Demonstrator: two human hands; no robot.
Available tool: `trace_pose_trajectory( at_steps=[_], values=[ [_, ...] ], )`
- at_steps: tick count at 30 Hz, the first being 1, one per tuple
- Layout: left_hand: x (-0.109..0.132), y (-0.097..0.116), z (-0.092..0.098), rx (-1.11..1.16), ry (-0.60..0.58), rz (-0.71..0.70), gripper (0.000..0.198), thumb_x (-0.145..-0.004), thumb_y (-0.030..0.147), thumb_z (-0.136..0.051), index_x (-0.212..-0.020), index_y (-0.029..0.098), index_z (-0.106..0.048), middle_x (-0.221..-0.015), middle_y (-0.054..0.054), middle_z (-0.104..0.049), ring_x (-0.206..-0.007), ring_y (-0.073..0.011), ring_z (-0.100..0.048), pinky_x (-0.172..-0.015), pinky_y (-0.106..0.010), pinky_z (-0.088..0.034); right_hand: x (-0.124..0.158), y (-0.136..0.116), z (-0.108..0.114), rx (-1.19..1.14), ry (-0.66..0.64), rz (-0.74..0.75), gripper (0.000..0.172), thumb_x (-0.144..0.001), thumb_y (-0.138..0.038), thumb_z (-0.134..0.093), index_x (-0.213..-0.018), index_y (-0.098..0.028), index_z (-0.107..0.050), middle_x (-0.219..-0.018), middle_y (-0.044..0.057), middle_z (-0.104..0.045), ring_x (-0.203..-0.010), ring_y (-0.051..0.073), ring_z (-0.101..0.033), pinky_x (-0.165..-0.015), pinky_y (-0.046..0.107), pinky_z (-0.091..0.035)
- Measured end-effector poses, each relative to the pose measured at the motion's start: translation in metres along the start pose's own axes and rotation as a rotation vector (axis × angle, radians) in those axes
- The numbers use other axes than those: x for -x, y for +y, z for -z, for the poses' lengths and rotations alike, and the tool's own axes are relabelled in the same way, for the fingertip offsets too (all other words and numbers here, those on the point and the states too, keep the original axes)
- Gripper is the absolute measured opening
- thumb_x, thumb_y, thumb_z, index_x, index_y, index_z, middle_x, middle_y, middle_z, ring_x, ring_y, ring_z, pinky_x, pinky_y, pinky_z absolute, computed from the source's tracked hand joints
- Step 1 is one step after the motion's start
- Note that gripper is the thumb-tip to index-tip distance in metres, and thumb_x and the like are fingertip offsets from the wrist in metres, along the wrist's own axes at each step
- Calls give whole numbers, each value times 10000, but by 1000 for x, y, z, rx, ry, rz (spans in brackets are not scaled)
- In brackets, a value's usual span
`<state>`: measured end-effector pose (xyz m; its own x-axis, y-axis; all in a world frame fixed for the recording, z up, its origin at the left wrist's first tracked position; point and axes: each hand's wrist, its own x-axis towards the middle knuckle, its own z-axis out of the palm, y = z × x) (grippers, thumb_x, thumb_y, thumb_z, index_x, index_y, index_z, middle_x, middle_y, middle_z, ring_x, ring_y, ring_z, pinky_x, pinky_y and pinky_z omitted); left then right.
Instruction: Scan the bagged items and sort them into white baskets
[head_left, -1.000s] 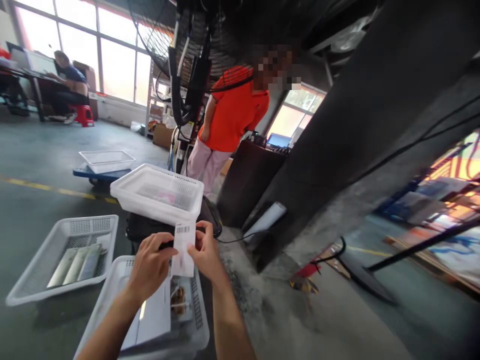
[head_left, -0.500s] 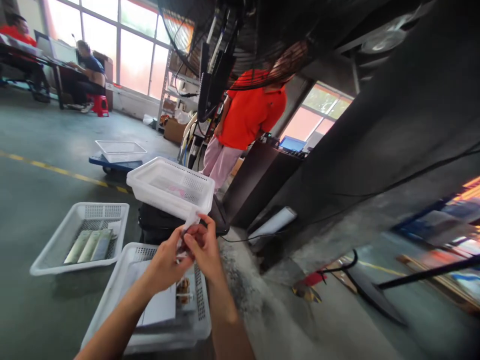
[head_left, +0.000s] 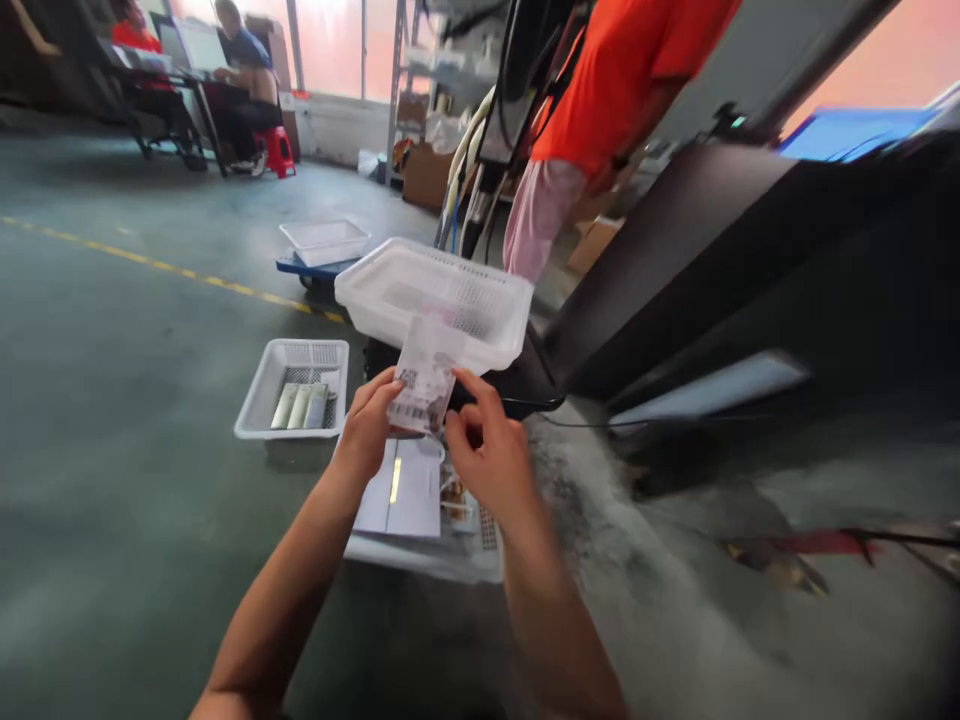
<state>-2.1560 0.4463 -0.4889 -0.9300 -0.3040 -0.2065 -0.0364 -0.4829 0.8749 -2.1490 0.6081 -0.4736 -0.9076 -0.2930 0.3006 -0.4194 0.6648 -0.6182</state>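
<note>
"What's in your grip?"
"My left hand (head_left: 366, 430) pinches a see-through packet (head_left: 424, 375) by its left edge, thumb on the front, beside a printed barcode (head_left: 407, 411)."
"And the other?"
"My right hand (head_left: 489, 440) has forefinger and thumb at its right edge; I can't tell whether they pinch it."
"Where's the packet?"
"Held up, overlapping the near edge of the upper basket (head_left: 491, 352) in my view. Below it, a white card (head_left: 418, 502) lies in the lower basket (head_left: 427, 562)."
</note>
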Motion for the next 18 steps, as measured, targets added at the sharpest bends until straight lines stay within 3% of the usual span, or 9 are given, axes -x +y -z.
trace_pose_trajectory(
  at_steps=[3,4,6,8,10,13,15,18],
  values=[
    [-3,5,9,-68,-55,-103,261,-783,306,-710,-1017,194,-743,-1039,-40,-713,-840,-197,-680,-546,-240,-584,-3,-4,4,100,-167,-6,624,-933,-205,-486,-1543,-328,-527,-709,-29,-634,-630,166,-584,-649,294,-348],
    [-7,5,13,-136,-79,-144,254,-788,325,-697,-998,187,-735,-983,-38,-707,-809,-187,-672,-541,-228,-567,-4,-4,8,72,-166,-4,605,-929,-195,-497,-1516,-331,-554,-689,-37,-620,-616,159,-574,-637,290,-340],
    [-19,3,24,-347,-152,-188,242,-799,344,-654,-948,165,-718,-861,-38,-675,-712,-160,-628,-518,-201,-509,-4,-1,19,-85,-20,14,526,-955,-216,-524,-1469,-311,-584,-649,-56,-571,-576,130,-534,-607,272,-353],
    [-35,-7,40,-606,-253,-129,274,-817,349,-609,-967,145,-713,-809,-46,-652,-650,-152,-592,-507,-204,-465,-1,3,32,-243,157,50,449,-977,-235,-546,-1419,-289,-599,-619,-73,-513,-524,98,-470,-564,249,-363],
    [-54,-22,60,-923,-312,-9,372,-869,351,-583,-1141,127,-702,-899,-83,-693,-722,-190,-647,-576,-240,-499,3,10,45,-310,249,61,413,-977,-232,-575,-1386,-283,-603,-611,-79,-489,-498,83,-430,-525,236,-359],
    [-71,-48,93,-1579,-266,109,486,-956,306,-565,-1387,86,-601,-1221,-223,-705,-1101,-333,-700,-888,-399,-563,7,23,60,-339,265,28,379,-980,-243,-606,-1359,-262,-607,-618,-73,-513,-501,84,-450,-520,236,-385],
    [-65,-59,116,-1928,-294,139,495,-981,278,-550,-1428,67,-579,-1373,-284,-636,-1264,-411,-638,-1026,-512,-515,6,30,66,-320,239,9,361,-986,-267,-616,-1347,-249,-619,-627,-64,-538,-523,91,-485,-549,242,-405],
    [-27,-59,149,-1999,-575,142,560,-1006,305,-541,-1527,102,-527,-1507,-248,-563,-1341,-399,-606,-1109,-536,-493,-3,35,63,-202,152,-23,343,-994,-300,-615,-1330,-241,-648,-682,-38,-611,-602,113,-566,-611,256,-414]
  ],
)
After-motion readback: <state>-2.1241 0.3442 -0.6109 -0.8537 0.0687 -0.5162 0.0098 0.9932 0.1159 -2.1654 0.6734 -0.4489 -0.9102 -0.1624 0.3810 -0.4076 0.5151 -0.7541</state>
